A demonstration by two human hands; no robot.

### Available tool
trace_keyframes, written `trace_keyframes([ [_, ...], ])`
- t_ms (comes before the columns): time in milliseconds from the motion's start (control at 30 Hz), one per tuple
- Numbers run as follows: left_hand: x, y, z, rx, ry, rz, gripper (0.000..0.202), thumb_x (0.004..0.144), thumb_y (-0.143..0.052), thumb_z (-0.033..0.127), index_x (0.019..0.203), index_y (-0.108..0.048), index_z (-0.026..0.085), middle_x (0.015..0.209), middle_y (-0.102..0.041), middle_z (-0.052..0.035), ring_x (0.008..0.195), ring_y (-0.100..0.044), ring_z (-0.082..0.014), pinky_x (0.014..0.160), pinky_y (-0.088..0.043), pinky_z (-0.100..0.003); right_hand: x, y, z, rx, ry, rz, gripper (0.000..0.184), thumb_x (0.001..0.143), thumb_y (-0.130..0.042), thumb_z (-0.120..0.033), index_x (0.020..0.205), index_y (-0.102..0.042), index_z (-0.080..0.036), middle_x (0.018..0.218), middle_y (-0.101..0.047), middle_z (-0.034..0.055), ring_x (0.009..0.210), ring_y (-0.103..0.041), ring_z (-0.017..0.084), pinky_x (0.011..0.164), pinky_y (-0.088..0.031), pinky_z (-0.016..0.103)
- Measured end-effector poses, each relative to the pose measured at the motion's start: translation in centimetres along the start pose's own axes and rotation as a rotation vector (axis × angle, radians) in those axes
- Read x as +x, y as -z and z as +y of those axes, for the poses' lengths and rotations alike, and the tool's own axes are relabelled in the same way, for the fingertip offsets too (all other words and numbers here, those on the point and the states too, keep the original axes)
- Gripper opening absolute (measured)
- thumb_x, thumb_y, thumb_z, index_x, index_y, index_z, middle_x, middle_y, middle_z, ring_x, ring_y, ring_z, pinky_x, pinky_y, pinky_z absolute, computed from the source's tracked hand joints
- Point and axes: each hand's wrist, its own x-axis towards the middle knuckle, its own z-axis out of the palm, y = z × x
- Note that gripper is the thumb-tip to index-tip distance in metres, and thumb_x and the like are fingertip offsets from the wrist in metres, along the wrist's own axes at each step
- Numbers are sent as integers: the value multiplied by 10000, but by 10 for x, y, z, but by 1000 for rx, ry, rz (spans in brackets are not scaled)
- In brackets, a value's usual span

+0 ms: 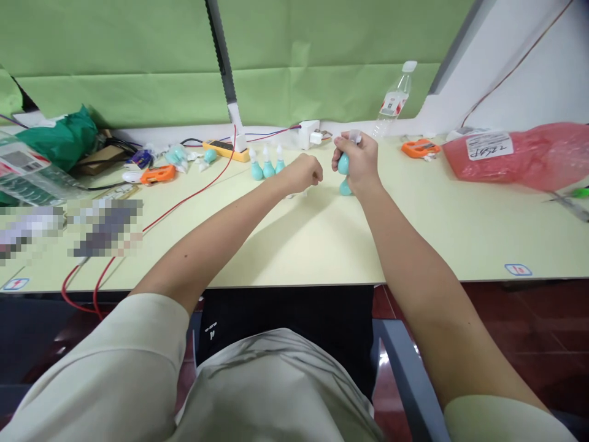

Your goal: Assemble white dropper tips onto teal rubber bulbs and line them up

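Observation:
My right hand (358,161) is closed round a teal rubber bulb (343,164) with a clear tip, held just above the pale yellow table (322,239). A second teal bulb (345,188) shows below that hand, on the table. My left hand (304,173) is curled into a loose fist a short way to the left; what it holds, if anything, is hidden. Behind the left hand stand three teal bulbs with white nozzles (267,164) in a row.
An orange tool (157,174) and small teal parts lie at the back left beside a yellow power strip (226,149) and red wires (184,199). Another orange tool (419,147), a plastic bottle (394,98) and a red bag (519,156) sit back right. A green bag (64,138) is far left.

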Motion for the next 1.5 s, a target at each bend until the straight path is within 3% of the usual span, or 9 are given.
trace_keyframes([
  [167, 14, -7, -6, 107, 51, -136, 243, 633, -684, -34, 714, -800, 163, 774, -757, -62, 802, -697, -240, 867, -547, -383, -2, -1, 0, 16, -9, 9, 444, 844, -724, -613, 1006, -593, -222, 618, -521, -37, 489, -554, 117, 428, -462, 242],
  [267, 12, -11, -8, 105, 50, -151, 216, 622, -688, -9, 698, -790, 166, 789, -761, -61, 806, -696, -239, 861, -548, -366, -6, -2, -2, 5, -16, -8, 414, 847, -741, -580, 1003, -599, -223, 615, -531, -34, 495, -563, 121, 433, -471, 247],
  [500, 1, -11, -2, 160, 21, -212, 295, 650, -601, -10, 768, -807, 165, 752, -745, -54, 682, -655, -190, 700, -522, -302, -9, -4, -6, -16, -48, -15, 419, 817, -768, -581, 954, -581, -233, 607, -536, -42, 484, -560, 125, 431, -466, 257],
  [800, -1, -3, 1, 139, 44, -272, 327, 652, -578, -35, 792, -818, 138, 800, -758, -90, 707, -682, -207, 746, -525, -315, -9, -4, -1, 5, -49, -18, 379, 812, -777, -534, 927, -579, -232, 601, -537, -43, 461, -541, 124, 414, -468, 267],
  [1000, 0, -3, -6, 147, 38, -277, 340, 667, -557, -39, 784, -807, 159, 781, -754, -57, 677, -672, -166, 657, -498, -252, -10, -5, -2, 18, -72, -11, 374, 788, -803, -507, 910, -598, -220, 593, -564, -37, 469, -561, 123, 405, -485, 254],
  [1500, 0, -3, -3, 226, 75, -285, 293, 697, -573, 2, 810, -808, 136, 841, -763, -74, 718, -673, -164, 735, -504, -249, -13, -8, -9, 45, -91, -21, 319, 792, -811, -430, 857, -592, -208, 563, -559, -52, 443, -538, 102, 394, -463, 223],
])
